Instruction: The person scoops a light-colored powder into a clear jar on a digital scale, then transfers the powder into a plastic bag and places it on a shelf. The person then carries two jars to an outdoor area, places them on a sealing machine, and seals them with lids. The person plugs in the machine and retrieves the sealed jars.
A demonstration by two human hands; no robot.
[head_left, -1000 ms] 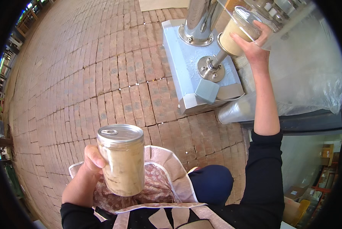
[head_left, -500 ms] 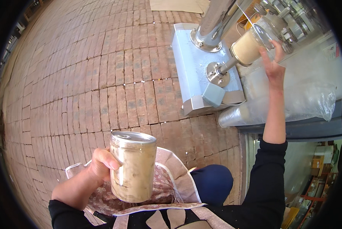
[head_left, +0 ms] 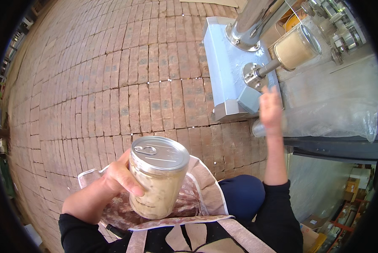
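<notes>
My left hand (head_left: 123,175) is wrapped around the side of a clear can (head_left: 157,194), held slightly tilted in front of the apron. Its silver lid (head_left: 159,152) has a pull ring, and pale beige, lumpy contents show through the wall. A second clear can (head_left: 296,49) with beige contents rests on the round plate at the end of a metal shaft (head_left: 270,67) on a can-sealing machine. My right hand (head_left: 271,107) is empty and somewhat blurred, its fingers stretched out, beside the machine's grey box (head_left: 249,100) and apart from that can.
The machine's pale blue base (head_left: 222,71) carries a thick steel column (head_left: 256,21). Metal rollers (head_left: 345,40) lie at the upper right, above clear plastic wrap (head_left: 332,109). Brick paving (head_left: 92,97) spreads across the left, and shelves with boxes (head_left: 355,185) stand at the lower right.
My right hand has let go of the can on the machine and come back toward me. The can in my left hand has tipped, showing more of its lid. The view has shifted slightly.
</notes>
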